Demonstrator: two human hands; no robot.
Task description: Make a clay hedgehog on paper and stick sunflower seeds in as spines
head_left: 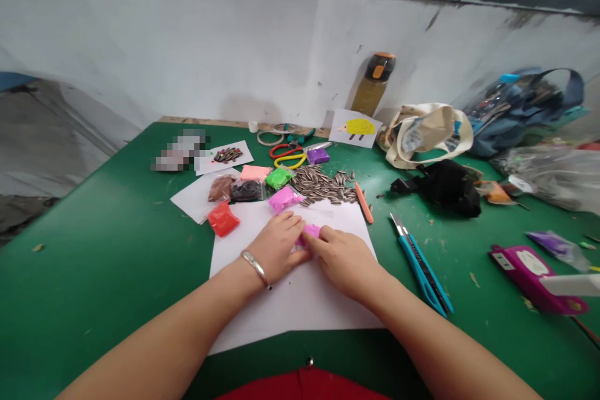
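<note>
A flattened lump of pink modelling clay (309,234) lies on a white sheet of paper (262,312), between my hands. My left hand (280,247), with a silver bracelet at the wrist, rests flat on the paper, its fingers stretched out along the clay's left edge. From the right, my right hand (344,256) bears on the clay with its index finger, the other fingers curled in. Part of the clay is hidden under the fingers. Just beyond it are a pink clay packet (285,199) and a pile of striped sunflower seeds (323,185).
Red (224,219), brown, black and green clay packets lie behind the left hand. An orange clay tool (363,202) and a blue utility knife (422,265) are at right. Scissors (293,155), a hedgehog picture (356,129), a bottle (372,84) and bags (426,135) stand farther back.
</note>
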